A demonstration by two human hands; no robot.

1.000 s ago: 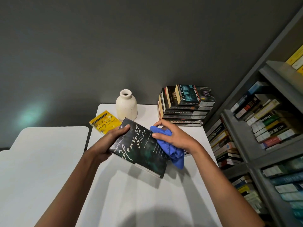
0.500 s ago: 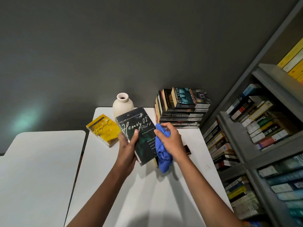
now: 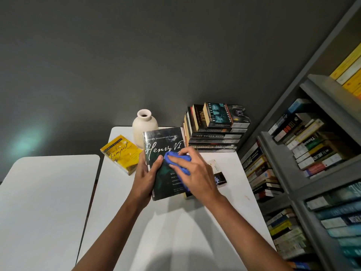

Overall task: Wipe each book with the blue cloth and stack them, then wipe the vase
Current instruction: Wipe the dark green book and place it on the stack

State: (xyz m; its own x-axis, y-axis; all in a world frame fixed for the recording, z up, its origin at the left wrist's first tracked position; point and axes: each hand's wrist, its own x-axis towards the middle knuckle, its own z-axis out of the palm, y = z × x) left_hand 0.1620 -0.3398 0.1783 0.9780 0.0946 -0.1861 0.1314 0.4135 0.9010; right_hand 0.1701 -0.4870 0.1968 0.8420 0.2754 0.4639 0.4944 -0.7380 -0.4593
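Blue cloth (image 3: 184,170) balled in your R hand (image 3: 197,177) atop Henry VI book (image 3: 166,145), long axis toward vase (image 3: 143,128); L hand (image 3: 145,178) grips spine edge.

Two hands: left hand (image 3: 145,178) and right hand (image 3: 197,177). One blue cloth (image 3: 178,163). One cream vase (image 3: 144,126). Three loose books: one dark book (image 3: 166,145), one yellow book (image 3: 122,153), one partly hidden book (image 3: 219,177). One stack (image 3: 216,135) of at least five flat spines; the full count cannot be told. Two white surfaces: middle surface (image 3: 175,231), left surface (image 3: 48,202). One bookshelf (image 3: 277,159), volumes too many to count.
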